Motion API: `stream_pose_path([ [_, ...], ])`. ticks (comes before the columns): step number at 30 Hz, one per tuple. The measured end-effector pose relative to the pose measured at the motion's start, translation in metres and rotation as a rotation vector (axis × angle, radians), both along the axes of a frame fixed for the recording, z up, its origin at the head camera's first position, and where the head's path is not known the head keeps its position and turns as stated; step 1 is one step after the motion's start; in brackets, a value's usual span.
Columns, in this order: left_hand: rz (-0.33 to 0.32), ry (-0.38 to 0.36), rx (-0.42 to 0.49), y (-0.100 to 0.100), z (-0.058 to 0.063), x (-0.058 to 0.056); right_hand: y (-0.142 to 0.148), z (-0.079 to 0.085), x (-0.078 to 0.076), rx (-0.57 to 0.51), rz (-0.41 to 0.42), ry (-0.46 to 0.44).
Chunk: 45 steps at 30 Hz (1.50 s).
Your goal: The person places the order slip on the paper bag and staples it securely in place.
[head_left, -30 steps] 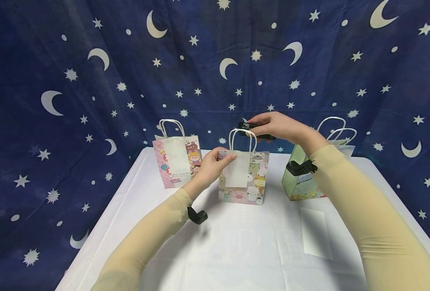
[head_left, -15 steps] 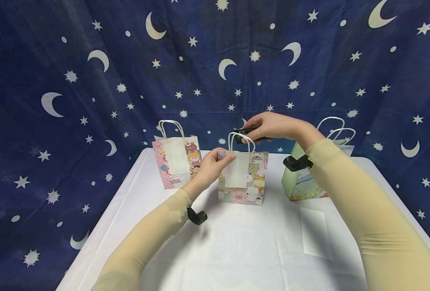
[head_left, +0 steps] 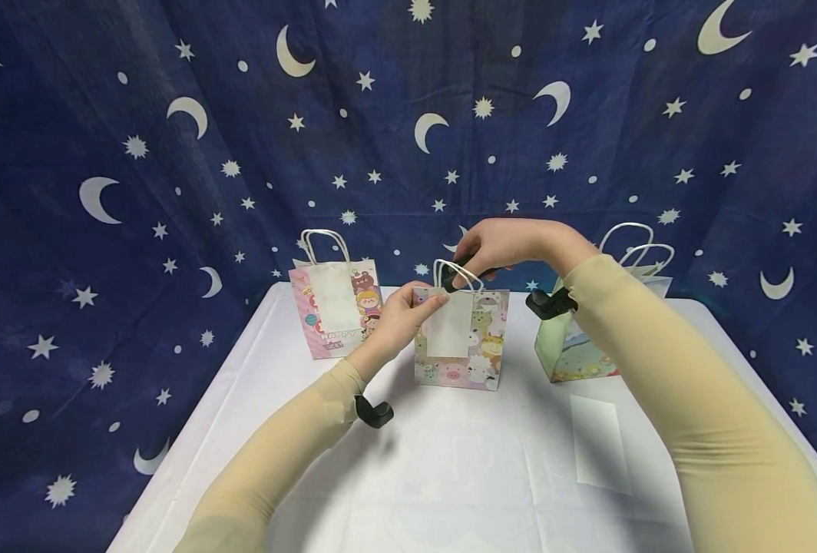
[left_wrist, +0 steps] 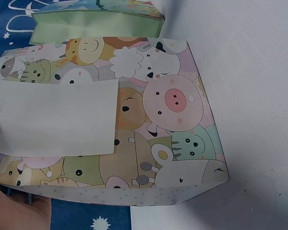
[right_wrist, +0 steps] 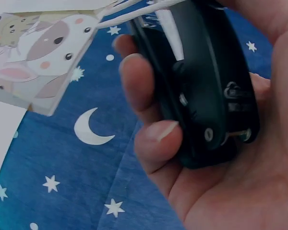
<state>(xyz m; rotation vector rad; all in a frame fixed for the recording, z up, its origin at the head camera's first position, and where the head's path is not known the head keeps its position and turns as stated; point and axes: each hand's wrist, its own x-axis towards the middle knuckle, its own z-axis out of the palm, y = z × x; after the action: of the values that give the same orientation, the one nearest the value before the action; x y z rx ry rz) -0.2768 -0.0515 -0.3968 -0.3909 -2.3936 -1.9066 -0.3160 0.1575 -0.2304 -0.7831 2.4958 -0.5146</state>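
Observation:
A paper gift bag (head_left: 487, 346) with cartoon animals stands upright mid-table. A blank white card (left_wrist: 62, 117) lies against its front. My left hand (head_left: 401, 317) pinches the card and the bag's top edge at the left, thumb in front. Curled round a black stapler (right_wrist: 206, 81) is my right hand (head_left: 498, 247), above the bag's rim. The stapler's front end reaches among the white twisted handles (head_left: 460, 269), close over the top of the card. In the right wrist view a handle cord crosses the stapler's tip.
A pink cartoon bag (head_left: 335, 307) with a white card on its front stands at left. At right is a green bag (head_left: 554, 346), partly behind my right forearm. Another white card (head_left: 598, 442) lies flat on the white-covered table (head_left: 464, 476). A starry blue cloth (head_left: 381, 92) hangs behind.
My right hand has moved down and left with the stapler, from above the handles to near the bag's top edge. The handles have tipped lower. My left hand keeps its grip.

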Motion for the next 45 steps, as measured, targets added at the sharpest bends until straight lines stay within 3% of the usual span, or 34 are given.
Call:
stream_pose_path([
  [10,0.010,0.017,-0.017,-0.001,-0.001,-0.001,-0.015,0.006,0.001,0.143,0.030,-0.041],
  [19,-0.015,-0.014,0.014,-0.001,-0.001,-0.002,-0.023,0.005,0.005,0.228,0.056,-0.030],
  [31,-0.015,-0.013,-0.008,0.000,0.000,-0.001,-0.029,-0.004,0.006,0.259,0.080,0.007],
  [45,-0.011,-0.007,-0.013,0.000,-0.001,-0.002,-0.027,-0.012,0.008,0.273,0.027,0.029],
])
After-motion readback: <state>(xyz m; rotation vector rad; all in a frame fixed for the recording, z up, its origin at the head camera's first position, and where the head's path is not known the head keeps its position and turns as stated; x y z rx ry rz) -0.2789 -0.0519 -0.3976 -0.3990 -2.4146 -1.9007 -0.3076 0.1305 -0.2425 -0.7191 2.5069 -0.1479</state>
